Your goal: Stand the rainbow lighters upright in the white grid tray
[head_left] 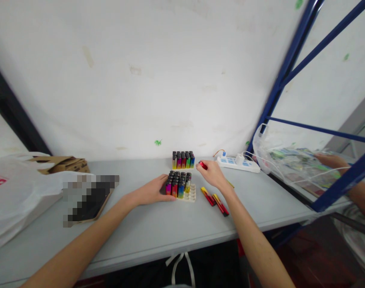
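Observation:
My left hand (154,190) grips the left side of a white lighter tray (192,195), thumb along its front and fingers behind. Several coloured lighters (178,186) stand upright in the tray; holes show at its right side. My right hand (211,174) is closed on a red lighter (203,165), just above the table and right of the tray; the fingers hide part of it. Two red and yellow lighters (217,202) lie on the table below the right hand. A yellow item (230,184) is partly hidden behind the right forearm.
A second block of upright lighters (183,161) stands near the wall. A white power strip (239,163) with cables lies at the back right. At left are a phone-like dark object (94,202), a white bag (17,196) and cardboard (68,164). Another person's arm (335,162) shows beyond the blue frame (278,92).

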